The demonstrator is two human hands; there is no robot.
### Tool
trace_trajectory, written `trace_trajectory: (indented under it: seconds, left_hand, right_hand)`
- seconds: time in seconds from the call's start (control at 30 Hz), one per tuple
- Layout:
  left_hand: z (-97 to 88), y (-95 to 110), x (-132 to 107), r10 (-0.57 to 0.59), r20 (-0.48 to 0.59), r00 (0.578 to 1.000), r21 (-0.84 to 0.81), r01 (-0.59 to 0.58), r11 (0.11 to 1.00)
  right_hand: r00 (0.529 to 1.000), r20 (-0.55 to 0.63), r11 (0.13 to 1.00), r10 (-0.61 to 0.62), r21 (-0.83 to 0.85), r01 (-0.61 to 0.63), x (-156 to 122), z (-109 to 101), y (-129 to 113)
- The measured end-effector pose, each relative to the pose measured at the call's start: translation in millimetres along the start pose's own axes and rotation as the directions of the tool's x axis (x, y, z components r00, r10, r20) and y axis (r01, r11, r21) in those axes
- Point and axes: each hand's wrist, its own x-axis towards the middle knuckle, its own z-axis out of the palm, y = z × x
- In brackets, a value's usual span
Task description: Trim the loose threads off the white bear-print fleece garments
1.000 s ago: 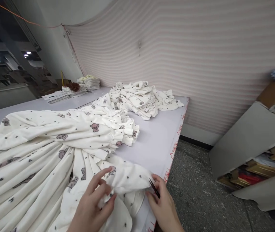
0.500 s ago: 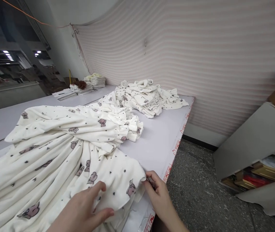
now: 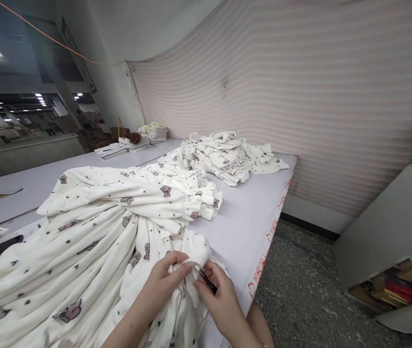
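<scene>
Hands at work on patterned fabric, as I view them remotely through the head camera. The white printed cloth (image 3: 108, 232), marked with pinkish-grey animal figures and small dark spots, lies in long folds over the near part of the pale table (image 3: 244, 212), its ruffled part toward the middle. The left hand (image 3: 168, 274) has thumb and forefinger closed on a bunched edge of this cloth, near the table's right side. The right hand (image 3: 222, 297), just beside it, is clamped on a dark slim tool (image 3: 208, 282), whose tip points toward the pinched edge; I cannot tell whether the tip touches the fabric, nor whether the tool's blades are parted. Farther back, a heap of similar fabric (image 3: 224, 157) sits near the far corner; I cannot make out whether it is separate from the nearer folds. Behind it hangs a striped curtain (image 3: 282, 96). At the far left of the table I note stacked white pieces (image 3: 157, 134) and, next to them, a reddish-brown bundle (image 3: 132, 137). To the right, across a speckled floor (image 3: 296, 275), stands a grey cabinet (image 3: 383, 227) with filled shelves
</scene>
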Motion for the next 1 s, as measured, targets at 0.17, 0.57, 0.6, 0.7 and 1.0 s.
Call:
trace_trajectory:
  seconds: [0.17, 0.57, 0.6, 0.7, 1.0]
  left_hand:
    - [-11.6, -7.3, -27.2, 0.136, -0.250, 0.959, -0.082, -0.161, 0.984]
    - [-20.3, -6.0, -60.6, 0.423, -0.209, 0.882, 0.234, -0.375, 0.897]
    - [-21.1, -9.2, -63.0, 0.481, -0.115, 0.869, 0.332, -0.423, 0.843]
    - [-17.9, -20.8, -66.9, 0.610, 0.061, 0.790, 0.540, -0.540, 0.646]
    - [-1.5, -24.5, -68.0, 0.596, -0.065, 0.800, 0.517, -0.484, 0.706]
  right_hand:
    - [0.995, -0.058, 0.992, -0.084, -0.098, 0.078, -9.9, -5.0, -8.6]
    - [0.961, 0.001, 0.942, -0.278, -0.194, 0.273, -23.1, -5.9, -29.7]
    - [0.960, 0.000, 0.940, -0.281, -0.204, 0.275, -23.1, -10.8, -34.3]
    - [0.971, 0.010, 0.938, -0.239, -0.256, 0.234, -23.7, -16.2, -43.7]
    - [0.970, 0.224, 0.889, -0.093, -0.420, 0.182, -28.5, -21.3, -48.9]
